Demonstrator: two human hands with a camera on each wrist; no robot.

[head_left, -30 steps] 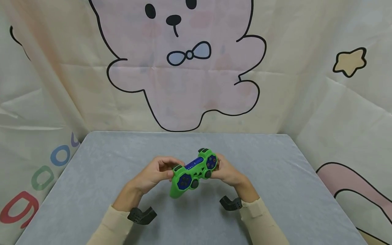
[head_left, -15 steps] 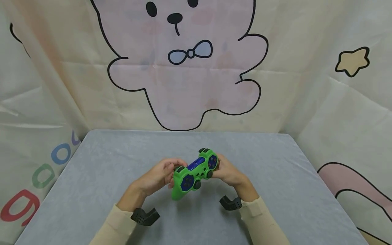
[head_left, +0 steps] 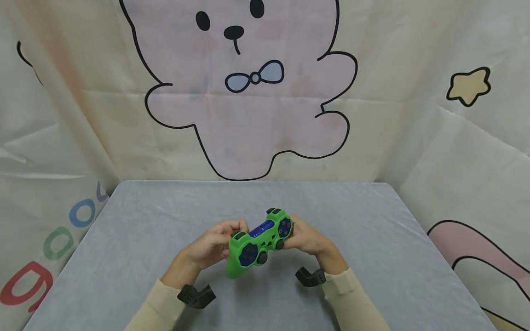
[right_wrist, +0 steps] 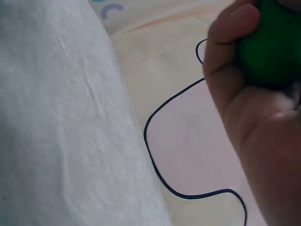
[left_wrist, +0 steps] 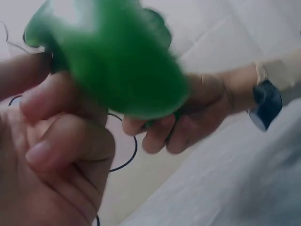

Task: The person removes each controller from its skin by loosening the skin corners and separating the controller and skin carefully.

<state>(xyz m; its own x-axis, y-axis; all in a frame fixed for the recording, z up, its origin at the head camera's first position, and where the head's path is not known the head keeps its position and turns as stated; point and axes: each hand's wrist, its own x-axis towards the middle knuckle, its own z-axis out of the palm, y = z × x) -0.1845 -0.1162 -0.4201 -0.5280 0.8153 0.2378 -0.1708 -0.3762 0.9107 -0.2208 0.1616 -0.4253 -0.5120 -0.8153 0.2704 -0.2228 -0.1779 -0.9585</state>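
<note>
A green game controller [head_left: 258,243] with blue button panels and dark thumbsticks is held tilted above the table, its right end higher. My right hand [head_left: 310,236] grips its right handle; in the right wrist view, the curled fingers [right_wrist: 228,42] wrap round the green grip. At the controller's left end, my left hand [head_left: 209,246] has bent fingers at the shoulder buttons [head_left: 239,235]. The left wrist view shows the green underside [left_wrist: 127,66] close up, with the left fingers [left_wrist: 75,141] curled beside it. Exactly where the left fingertips press is partly hidden.
A grey cloth-covered table [head_left: 165,207] lies beneath the hands. Behind it hangs a pale curtain [head_left: 372,138] with a pink bear drawing. Dark wrist cameras [head_left: 196,296] sit at both sleeves.
The left thumb has left the controller's front edge, and the left fingers have shifted to bend at the shoulder buttons. The right hand keeps its grip. The whole head view has shifted slightly.
</note>
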